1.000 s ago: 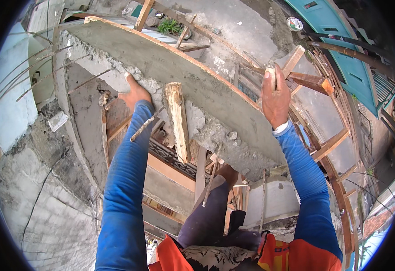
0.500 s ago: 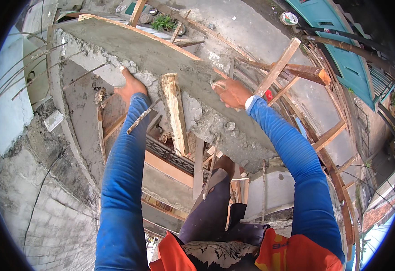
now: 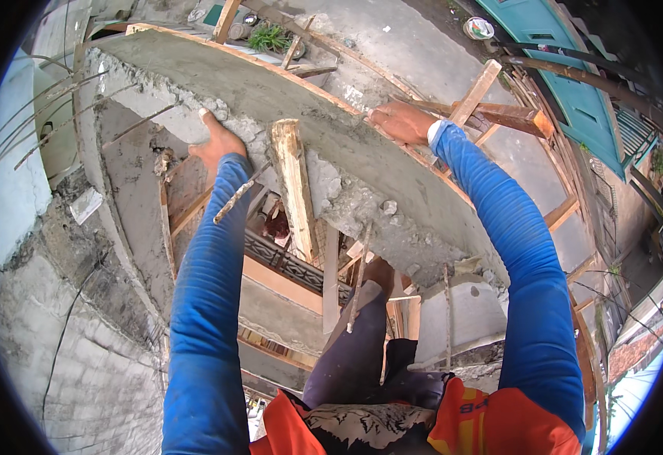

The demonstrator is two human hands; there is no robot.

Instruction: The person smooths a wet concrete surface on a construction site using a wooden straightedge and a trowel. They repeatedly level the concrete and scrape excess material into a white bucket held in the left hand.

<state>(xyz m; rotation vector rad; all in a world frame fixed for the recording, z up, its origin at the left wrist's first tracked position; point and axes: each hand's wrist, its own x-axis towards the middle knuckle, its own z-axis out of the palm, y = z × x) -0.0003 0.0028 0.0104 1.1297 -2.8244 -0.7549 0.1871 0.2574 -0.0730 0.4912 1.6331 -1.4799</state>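
A long wet grey concrete beam [image 3: 271,91] runs diagonally ahead of me, with a thin wooden form board [image 3: 324,92] along its far edge. My left hand [image 3: 221,145] rests against the beam's rough near side, thumb raised and apart from the forefinger; its other fingers are partly hidden. My right hand [image 3: 403,123] lies over the far board with its fingers curled at the edge, seemingly gripping it. A split wooden post [image 3: 292,182] leans between my arms. Beside my left forearm a rusty reinforcing bar [image 3: 234,203] sticks out.
More bars [image 3: 140,126] protrude at the left, near a block wall [image 3: 104,364]. Below the beam is an opening with a dark ornamental railing [image 3: 284,259]. Timber braces [image 3: 477,92] cross beyond the right hand. Far off are a potted plant [image 3: 269,38], a bucket [image 3: 478,29] and a teal gate [image 3: 574,83].
My right hand has moved away and to the right, from the wet concrete onto the far form board, and its outstretched forefinger has curled in. My left hand stays in place.
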